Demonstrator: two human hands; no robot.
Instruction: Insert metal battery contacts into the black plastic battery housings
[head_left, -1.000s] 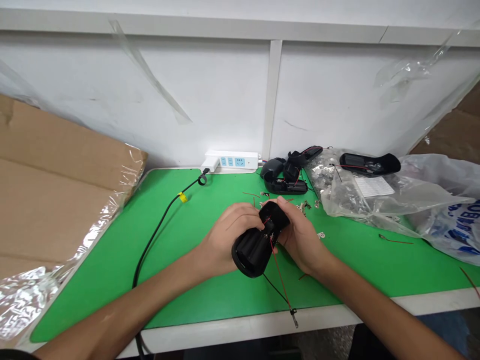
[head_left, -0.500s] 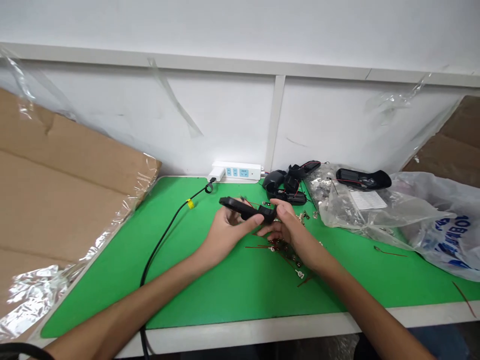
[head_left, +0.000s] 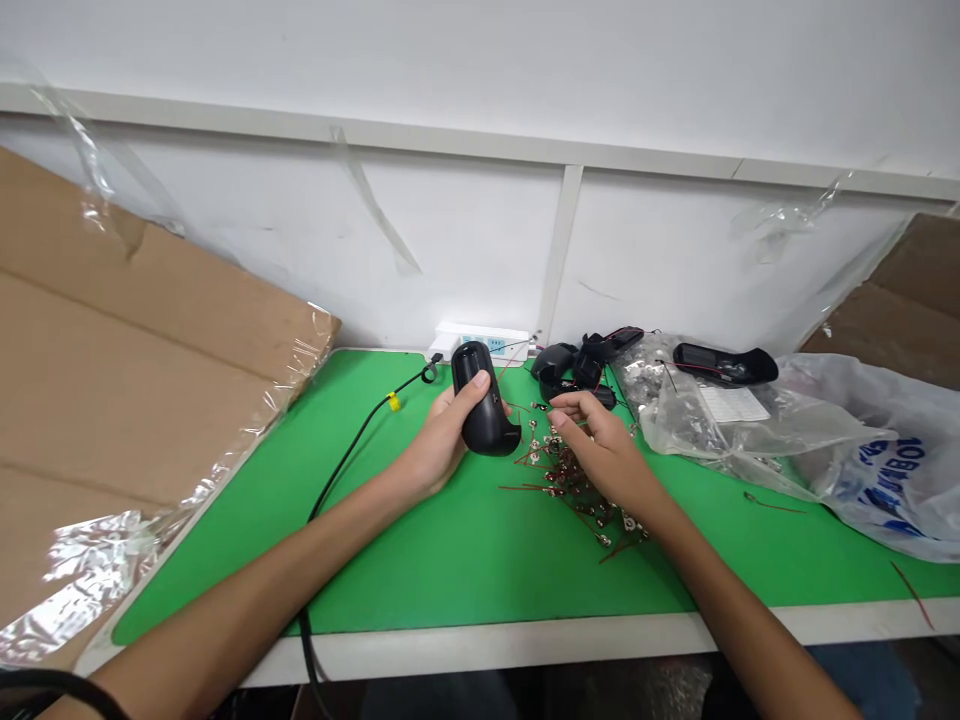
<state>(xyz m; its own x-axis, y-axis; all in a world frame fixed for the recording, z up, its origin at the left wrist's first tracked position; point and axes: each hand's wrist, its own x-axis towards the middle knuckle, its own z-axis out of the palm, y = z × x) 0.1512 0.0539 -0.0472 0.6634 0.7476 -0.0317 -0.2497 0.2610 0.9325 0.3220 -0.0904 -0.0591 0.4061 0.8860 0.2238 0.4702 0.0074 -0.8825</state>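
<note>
A black curved plastic housing (head_left: 484, 405), wider and hooked at its lower end, is upright in my left hand (head_left: 444, 432). My thumb presses on its face and the fingers wrap behind it, out of sight. Thin wires stick out past its upper right side. To the right, my right hand (head_left: 600, 440) hovers over a pile of small metal parts with red wires (head_left: 566, 475). Its thumb and index finger are curved and slightly apart, with nothing visible between them.
Several black housings (head_left: 574, 370) lie behind the right hand. Another housing (head_left: 724, 363) rests on a clear plastic bag (head_left: 675, 410) of metal parts. A white power strip (head_left: 510, 345) stands by the wall. A black cable (head_left: 349, 450) crosses the green mat (head_left: 420, 580). Cardboard (head_left: 150, 380) leans at left.
The housing has turned from lying level between both hands to upright in my left hand. My right hand has let go of it and moved slightly right, over the metal parts.
</note>
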